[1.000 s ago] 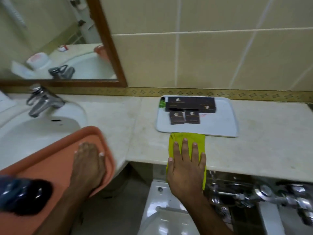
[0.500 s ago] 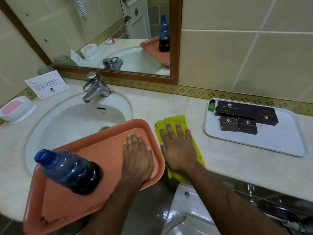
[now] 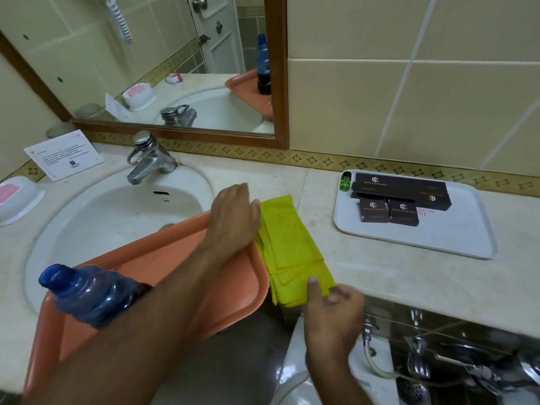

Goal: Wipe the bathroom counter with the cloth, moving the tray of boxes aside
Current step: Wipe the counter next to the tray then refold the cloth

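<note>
A folded yellow cloth (image 3: 289,241) lies on the beige counter (image 3: 409,285) between the sink and a white tray (image 3: 455,247). The tray holds several dark boxes (image 3: 400,191) and a small green bottle (image 3: 346,182), and stands at the back right against the wall. My right hand (image 3: 333,305) pinches the cloth's near corner at the counter's front edge, thumb on top. My left hand (image 3: 233,217) reaches across an orange tray's rim, fingers bent down onto the cloth's far left edge; its fingertips are hidden.
The orange tray (image 3: 163,252) sits tilted over the sink (image 3: 117,211) with a blue bottle (image 3: 87,293) lying on it. Behind are a faucet (image 3: 149,162), a notice card (image 3: 64,154) and a pink soap dish (image 3: 17,200). A toilet and pipes are below the counter edge.
My right hand slid off the top of the cloth to its near corner. My left hand left the orange tray's floor and moved right to the cloth's far edge.
</note>
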The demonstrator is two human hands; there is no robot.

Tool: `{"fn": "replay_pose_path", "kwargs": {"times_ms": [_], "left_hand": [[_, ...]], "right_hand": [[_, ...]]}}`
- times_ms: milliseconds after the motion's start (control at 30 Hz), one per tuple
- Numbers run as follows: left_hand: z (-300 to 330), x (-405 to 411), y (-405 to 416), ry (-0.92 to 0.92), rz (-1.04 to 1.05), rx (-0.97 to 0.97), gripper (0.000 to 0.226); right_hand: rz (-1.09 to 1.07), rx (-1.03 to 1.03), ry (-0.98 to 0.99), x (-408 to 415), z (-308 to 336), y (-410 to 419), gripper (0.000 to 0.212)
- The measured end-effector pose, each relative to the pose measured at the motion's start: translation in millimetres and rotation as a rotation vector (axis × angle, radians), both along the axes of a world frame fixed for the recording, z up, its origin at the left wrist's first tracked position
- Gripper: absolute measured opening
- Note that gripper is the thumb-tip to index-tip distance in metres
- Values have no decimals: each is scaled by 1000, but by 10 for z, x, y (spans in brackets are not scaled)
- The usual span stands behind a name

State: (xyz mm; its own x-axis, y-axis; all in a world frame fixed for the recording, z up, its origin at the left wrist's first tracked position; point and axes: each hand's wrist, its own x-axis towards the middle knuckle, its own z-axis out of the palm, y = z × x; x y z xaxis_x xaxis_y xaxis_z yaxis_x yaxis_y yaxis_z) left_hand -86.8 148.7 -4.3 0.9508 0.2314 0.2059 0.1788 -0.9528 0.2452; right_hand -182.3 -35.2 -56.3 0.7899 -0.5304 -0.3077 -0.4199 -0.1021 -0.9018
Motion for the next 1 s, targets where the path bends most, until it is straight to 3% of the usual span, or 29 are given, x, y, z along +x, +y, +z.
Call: {"fn": "replay_pose_path", "kwargs": {"times_ms": [67, 100, 133, 267, 333, 500, 633, 700, 800, 900, 1000], "left_hand": [[23, 328, -50, 257, -16, 22, 35], [14, 438, -83, 377, -11, 30, 34], [-11, 509, -111, 446, -2, 27, 33], [26, 609, -180, 454, -39, -87, 17], [195, 582, -206, 454, -119, -140, 15], [964, 346, -220, 382, -292, -156, 18], [1526, 177, -48, 392, -322, -223, 17], [1658, 145, 148, 416, -252, -227, 14], [1530, 146, 438, 551, -149, -22, 24], [1032, 107, 652, 712, -81, 16, 31], [485, -4, 791, 647, -55, 68, 24]], "right_hand": [[-158, 374, 230, -8, -119, 94, 84], [-214, 497, 274, 46, -134, 125, 92], [-245, 560, 291, 124, -117, 150, 88], [-283, 717, 325, 389, 47, 199, 35], [-253, 719, 357, 434, 118, 167, 25], [-161, 721, 372, 311, 377, 39, 41], [-106, 667, 203, 158, 679, -19, 12], [-60, 681, 172, 51, 859, 79, 16], [34, 699, 218, -102, 918, 373, 15], [113, 662, 289, -185, 782, 697, 13], [152, 567, 314, -209, 580, 922, 14]]}}
